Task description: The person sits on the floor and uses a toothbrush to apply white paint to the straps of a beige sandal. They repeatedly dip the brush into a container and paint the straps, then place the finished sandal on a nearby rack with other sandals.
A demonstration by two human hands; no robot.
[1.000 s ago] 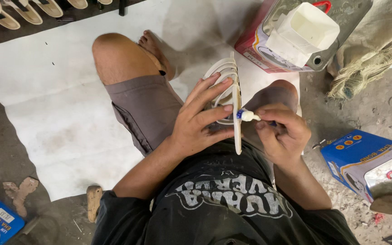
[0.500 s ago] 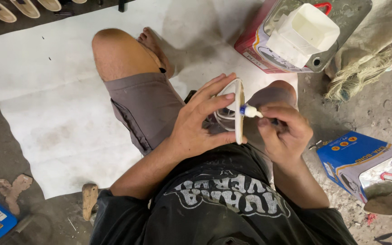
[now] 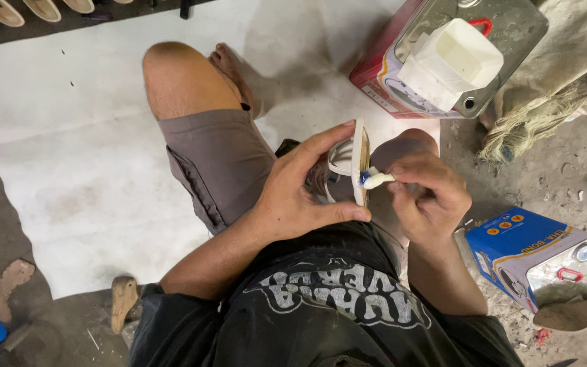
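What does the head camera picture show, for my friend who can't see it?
A seated person's left hand holds a thin sandal sole on edge, while the right hand presses a small white brush against it. A white sheet covers the floor; a red tin can and a blue tin can stand nearby.

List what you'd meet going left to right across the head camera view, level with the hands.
White floor sheet → left hand → thin pale sandal sole held on edge → small white-tipped brush → right hand → blue rectangular tin can.
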